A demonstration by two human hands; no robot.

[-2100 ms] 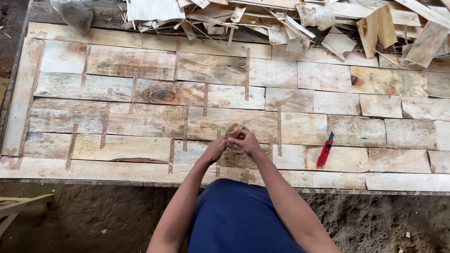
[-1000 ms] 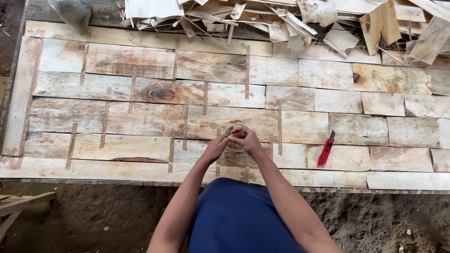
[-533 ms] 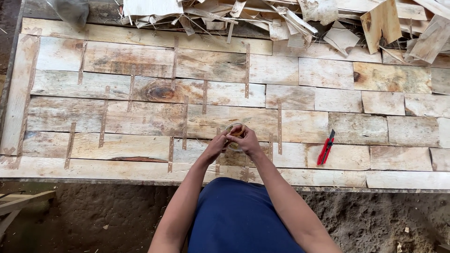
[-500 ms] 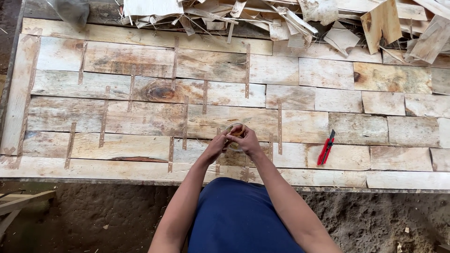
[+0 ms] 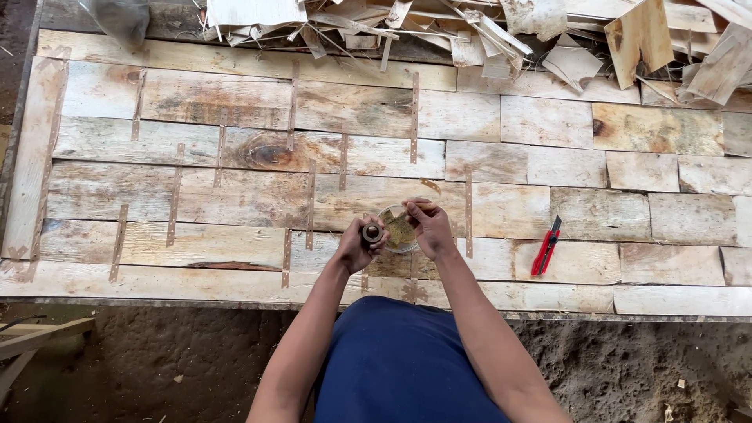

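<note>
My left hand (image 5: 356, 244) grips a small dark roll of tape (image 5: 371, 233), end-on to the camera. My right hand (image 5: 429, 227) pinches something thin beside a small clear round container (image 5: 398, 229) with yellowish contents; what the fingers hold is too small to make out. Both hands hover together over a large sheet of pale wood veneer pieces (image 5: 235, 157) joined with brown tape strips. My blue-clothed lap (image 5: 399, 360) fills the bottom centre.
A red utility knife (image 5: 546, 246) lies on the veneer to my right. A heap of veneer scraps (image 5: 548, 39) runs along the far edge. A plastic bag (image 5: 117, 16) sits at top left. Bare dirt ground (image 5: 157, 368) lies below the sheet's near edge.
My hands stay at the same spot on the sheet. The fingers have shifted slightly around the roll and the container; nothing else has moved.
</note>
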